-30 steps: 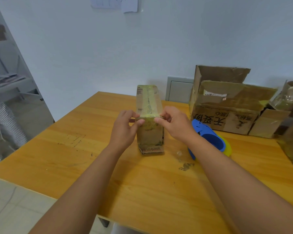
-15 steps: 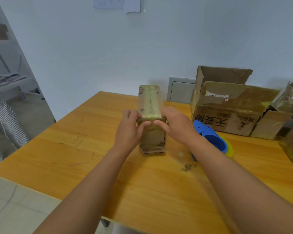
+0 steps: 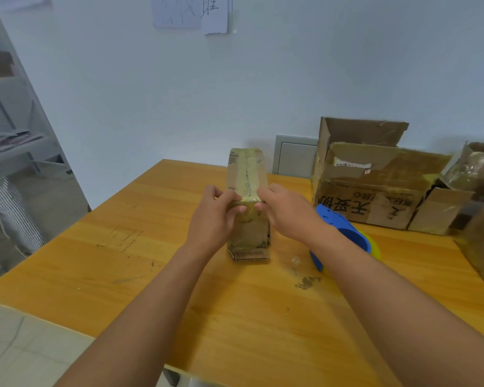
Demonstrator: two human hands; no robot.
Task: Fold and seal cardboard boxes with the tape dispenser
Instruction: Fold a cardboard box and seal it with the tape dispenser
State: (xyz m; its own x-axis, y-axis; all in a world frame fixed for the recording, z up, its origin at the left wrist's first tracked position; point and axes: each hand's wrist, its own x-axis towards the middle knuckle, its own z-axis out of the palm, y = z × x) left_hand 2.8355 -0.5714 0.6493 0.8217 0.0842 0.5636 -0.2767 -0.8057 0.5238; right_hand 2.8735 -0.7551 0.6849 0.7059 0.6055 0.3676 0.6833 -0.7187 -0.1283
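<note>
the wooden desk (image 3: 123,275) spreads under both forearms, its near edge cutting across below the elbows and its left edge falling away to the tiled floor; to the left of the left hand (image 3: 211,219) it lies bare down to that edge. to the right of the right hand (image 3: 287,212) a large open cardboard box (image 3: 375,191) with torn flaps stands against the wall, with more boxes (image 3: 478,191) crowded beyond it, so room on that side is tight. the small taped box (image 3: 248,196) stands upright between the two hands, well in from every desk edge. the blue tape dispenser (image 3: 344,233) lies on the desk just beside the right wrist, partly hidden by that forearm, with a yellow-green part behind it.

compared with half a second ago the hands sit in nearly the same place on the box; the thumbs have drawn closer along the top front edge, and the view has tipped up slightly to show more of the papers (image 3: 190,11) on the wall.

both arms reach forward, nearly straight, converging on the box. each hand wraps a side of the box near its top, fingers curled behind, thumbs pressed on the tape band at the front edge, tips almost meeting.
</note>
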